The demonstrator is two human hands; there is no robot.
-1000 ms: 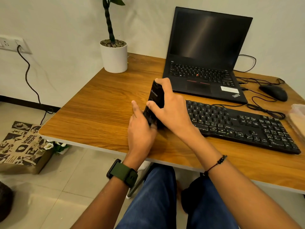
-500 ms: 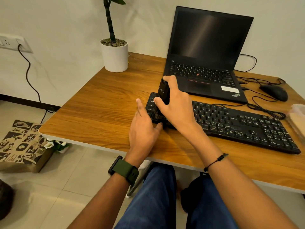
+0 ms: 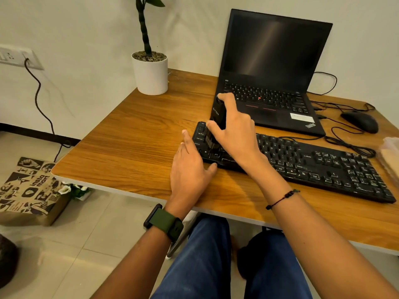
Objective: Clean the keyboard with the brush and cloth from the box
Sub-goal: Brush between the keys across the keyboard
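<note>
A black keyboard [image 3: 313, 162] lies across the wooden desk in front of the laptop. My right hand [image 3: 234, 130] grips a black brush [image 3: 218, 117] held upright, its bristles down on the keys at the keyboard's left end. My left hand [image 3: 190, 169] rests flat on the desk against the keyboard's left front corner, fingers apart and holding nothing. At the right edge of the view a pale box [image 3: 390, 156] is partly cut off. No cloth is visible.
An open black laptop [image 3: 274, 61] stands behind the keyboard. A white plant pot [image 3: 151, 76] sits at the back left of the desk [image 3: 129, 137]. A black mouse [image 3: 359, 121] and cables lie at the back right. A printed paper bag [image 3: 28, 190] stands on the floor.
My right hand carried the brush from the desk's front left up onto the keyboard's left end. My left hand let go of the brush and settled flat beside the keyboard.
</note>
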